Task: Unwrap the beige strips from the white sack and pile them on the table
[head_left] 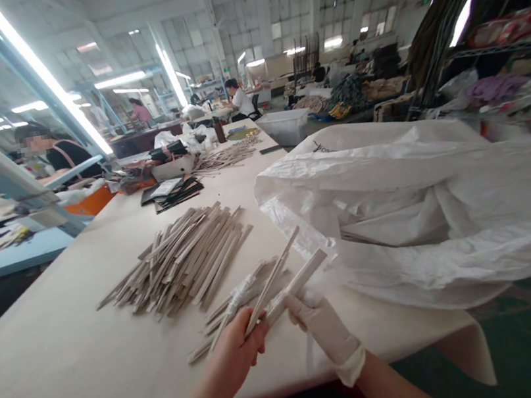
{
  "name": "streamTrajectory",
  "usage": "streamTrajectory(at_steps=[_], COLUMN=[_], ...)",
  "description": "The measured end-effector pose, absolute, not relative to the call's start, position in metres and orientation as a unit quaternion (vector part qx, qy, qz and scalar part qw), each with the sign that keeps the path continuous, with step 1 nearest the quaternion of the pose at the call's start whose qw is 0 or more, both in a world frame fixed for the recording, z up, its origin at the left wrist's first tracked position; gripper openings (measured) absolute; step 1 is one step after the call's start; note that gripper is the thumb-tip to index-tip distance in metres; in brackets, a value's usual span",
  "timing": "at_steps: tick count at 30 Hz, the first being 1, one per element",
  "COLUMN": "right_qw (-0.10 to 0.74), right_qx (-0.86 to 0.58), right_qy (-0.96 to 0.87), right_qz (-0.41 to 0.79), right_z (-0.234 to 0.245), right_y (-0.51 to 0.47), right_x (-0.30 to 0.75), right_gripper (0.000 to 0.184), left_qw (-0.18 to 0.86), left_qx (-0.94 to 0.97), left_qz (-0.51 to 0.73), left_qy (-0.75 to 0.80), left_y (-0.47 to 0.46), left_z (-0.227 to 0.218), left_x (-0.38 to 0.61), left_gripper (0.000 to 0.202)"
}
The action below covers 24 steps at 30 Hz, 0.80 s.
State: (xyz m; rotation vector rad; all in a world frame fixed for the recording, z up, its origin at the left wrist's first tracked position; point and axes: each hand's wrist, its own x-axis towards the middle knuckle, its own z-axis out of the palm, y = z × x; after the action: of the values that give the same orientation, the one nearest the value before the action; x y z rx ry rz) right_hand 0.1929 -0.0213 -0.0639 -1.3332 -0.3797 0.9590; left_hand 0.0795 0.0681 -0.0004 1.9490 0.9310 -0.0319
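Note:
My bare left hand (244,338) is closed around thin beige strips (275,284) that stick out toward the upper right. My right hand (316,321), in a pale glove, pinches a wider beige strip (307,278) whose lower end runs to the left hand. Just beyond the hands lies a smaller bunch of strips (227,314) with crumpled whitish material on it. A large heap of similar strips (184,257) is spread on the covered table (63,382) to the left. Whether the strips are cloth or card, I cannot tell.
A big white sack (445,199) lies with its mouth open on the table's right side. Dark flat pieces (175,192), more strips (229,154) and plastic bags (186,137) sit farther back. A blue metal frame (15,163) rises at left; people work beyond.

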Motion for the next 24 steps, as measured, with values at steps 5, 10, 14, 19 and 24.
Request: streamTrajectory(at_steps=[5, 10, 14, 19, 24], right_qw=[0.678, 0.764, 0.729, 0.769, 0.739], right_qx=[-0.505, -0.380, -0.374, -0.436, -0.509], right_qy=[-0.164, 0.035, 0.062, 0.053, 0.017], right_qz=[0.509, 0.520, 0.570, 0.464, 0.442], right_z=[-0.061, -0.060, -0.063, -0.072, -0.063], right_y=[-0.026, -0.021, -0.017, -0.026, -0.022], right_x=[0.195, 0.185, 0.163, 0.191, 0.176], right_gripper=[0.050, 0.038, 0.042, 0.044, 0.044], left_qw=[0.431, 0.385, 0.335, 0.238, 0.306], left_qx=[0.806, 0.818, 0.842, 0.867, 0.854], left_qz=[0.043, 0.016, 0.013, 0.008, -0.007], left_qy=[0.405, 0.427, 0.423, 0.438, 0.420], left_y=[0.078, 0.071, 0.066, 0.070, 0.055], left_z=[-0.006, -0.009, -0.015, -0.016, -0.015], left_x=[0.059, 0.046, 0.043, 0.027, 0.038], left_gripper=[0.026, 0.029, 0.028, 0.027, 0.027])
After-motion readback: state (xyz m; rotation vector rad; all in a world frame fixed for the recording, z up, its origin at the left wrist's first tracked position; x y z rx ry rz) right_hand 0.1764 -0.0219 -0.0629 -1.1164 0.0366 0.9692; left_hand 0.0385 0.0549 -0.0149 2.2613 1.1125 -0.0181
